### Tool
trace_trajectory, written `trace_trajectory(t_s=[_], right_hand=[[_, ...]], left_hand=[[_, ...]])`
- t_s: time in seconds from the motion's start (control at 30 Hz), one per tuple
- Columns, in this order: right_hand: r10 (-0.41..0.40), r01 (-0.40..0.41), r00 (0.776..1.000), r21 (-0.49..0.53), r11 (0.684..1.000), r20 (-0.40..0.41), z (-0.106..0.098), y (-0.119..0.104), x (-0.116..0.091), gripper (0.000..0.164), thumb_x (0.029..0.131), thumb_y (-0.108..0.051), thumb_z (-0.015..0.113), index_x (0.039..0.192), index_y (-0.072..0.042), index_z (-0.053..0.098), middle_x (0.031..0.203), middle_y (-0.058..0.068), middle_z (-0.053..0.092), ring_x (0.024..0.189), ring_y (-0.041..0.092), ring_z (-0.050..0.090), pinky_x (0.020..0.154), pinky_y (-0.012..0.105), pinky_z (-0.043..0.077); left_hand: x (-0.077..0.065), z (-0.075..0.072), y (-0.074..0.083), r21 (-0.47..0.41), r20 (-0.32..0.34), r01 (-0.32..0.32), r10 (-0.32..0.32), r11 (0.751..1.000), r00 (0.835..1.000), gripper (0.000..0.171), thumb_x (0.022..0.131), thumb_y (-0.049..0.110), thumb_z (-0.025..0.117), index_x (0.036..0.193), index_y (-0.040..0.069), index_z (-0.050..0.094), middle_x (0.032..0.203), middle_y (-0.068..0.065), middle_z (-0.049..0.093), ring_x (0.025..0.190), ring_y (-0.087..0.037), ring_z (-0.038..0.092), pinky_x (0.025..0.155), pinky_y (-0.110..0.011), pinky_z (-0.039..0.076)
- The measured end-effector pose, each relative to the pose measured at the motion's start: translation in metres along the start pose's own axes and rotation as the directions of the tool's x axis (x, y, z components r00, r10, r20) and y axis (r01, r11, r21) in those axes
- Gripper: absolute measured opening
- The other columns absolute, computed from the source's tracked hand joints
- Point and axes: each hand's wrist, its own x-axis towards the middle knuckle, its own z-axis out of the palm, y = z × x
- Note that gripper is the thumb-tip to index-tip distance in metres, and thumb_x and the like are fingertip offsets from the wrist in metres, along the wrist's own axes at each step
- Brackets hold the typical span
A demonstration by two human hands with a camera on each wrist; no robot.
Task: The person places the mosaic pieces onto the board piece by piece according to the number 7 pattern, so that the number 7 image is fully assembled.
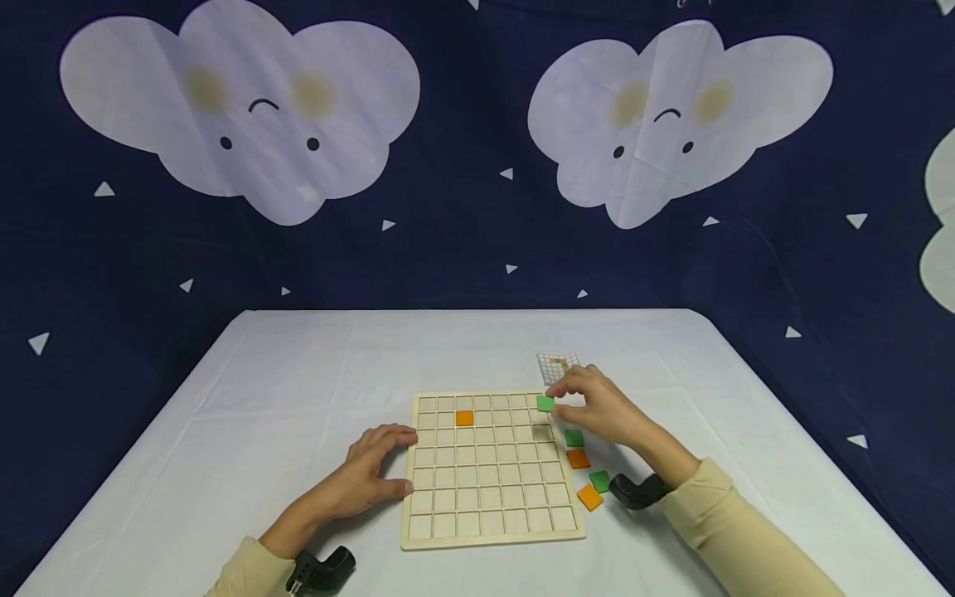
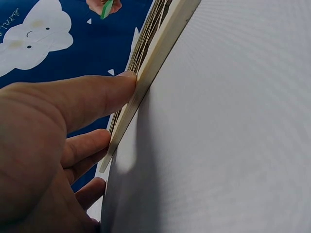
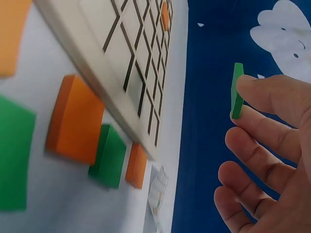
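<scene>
A pale wooden grid board (image 1: 477,544) lies on the white table. My right hand (image 1: 600,406) is raised over the board's far right corner and pinches a green square tile (image 3: 237,91) between thumb and forefinger; the other fingers curl loosely below. On the left side, my left hand (image 1: 366,473) rests against the board's edge, its thumb (image 2: 104,97) and fingertips touching the wooden rim. One orange tile (image 1: 464,418) sits in a grid cell in the second row from the far side.
Right of the board lie loose tiles: a green one (image 1: 574,438), a dark orange one (image 1: 578,458), another green one (image 1: 599,481) and a light orange one (image 1: 590,497). A small card with a printed grid (image 1: 555,366) is beyond the far right corner, partly behind my right hand.
</scene>
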Motion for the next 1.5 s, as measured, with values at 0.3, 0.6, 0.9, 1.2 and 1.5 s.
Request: trace_trajectory(t_s=[0.3,0.6,0.9,1.2,1.5], right_hand=[[-0.033,0.033,0.999,0.002,0.999,-0.008,0.009,-0.011,0.012,0.023,0.082,-0.019,0.071,0.104,-0.014,0.069,0.101,0.001,0.06,0.107,0.027,0.051,0.095,0.049,0.041],[-0.047,0.047,0.999,-0.012,0.999,-0.012,0.016,-0.02,0.022,0.023,0.083,-0.021,0.07,0.105,-0.016,0.069,0.1,0.001,0.061,0.103,0.019,0.048,0.085,0.04,0.042],[-0.034,0.034,0.999,-0.01,0.999,-0.011,0.022,-0.022,0.027,0.023,0.084,-0.022,0.07,0.106,-0.017,0.069,0.101,0.0,0.061,0.1,0.018,0.048,0.082,0.037,0.043],[-0.064,0.064,0.998,-0.017,0.998,-0.019,0.026,-0.027,0.034,0.023,0.082,-0.022,0.071,0.104,-0.016,0.07,0.098,0.0,0.062,0.096,0.02,0.05,0.091,0.043,0.04],[-0.043,0.043,0.999,-0.019,0.999,0.003,0.032,-0.028,0.039,0.024,0.082,-0.023,0.07,0.106,-0.017,0.07,0.099,-0.002,0.06,0.1,0.022,0.051,0.09,0.045,0.04]], left_hand=[[0.0,-0.001,0.001,-0.004,0.002,0.004,-0.004,1.0,1.0,0.056,0.074,0.02,0.077,0.125,0.009,0.055,0.139,-0.004,0.046,0.132,-0.031,0.031,0.106,-0.058,0.013],[0.001,-0.002,0.002,-0.002,-0.002,0.001,-0.001,1.0,1.0,0.056,0.074,0.019,0.077,0.125,0.01,0.055,0.138,-0.003,0.046,0.131,-0.03,0.032,0.106,-0.058,0.013],[0.002,0.0,0.002,0.01,-0.002,0.004,-0.004,1.0,1.0,0.056,0.074,0.021,0.077,0.125,0.011,0.055,0.138,-0.001,0.046,0.131,-0.029,0.032,0.105,-0.057,0.014],[0.001,0.0,0.002,-0.01,0.005,0.021,-0.021,1.0,1.0,0.057,0.074,0.021,0.077,0.125,0.01,0.055,0.138,-0.003,0.046,0.131,-0.03,0.032,0.106,-0.057,0.013],[0.001,0.0,0.003,-0.014,0.009,0.024,-0.024,1.0,1.0,0.057,0.074,0.02,0.077,0.125,0.009,0.055,0.138,-0.004,0.047,0.131,-0.03,0.033,0.107,-0.057,0.013]])
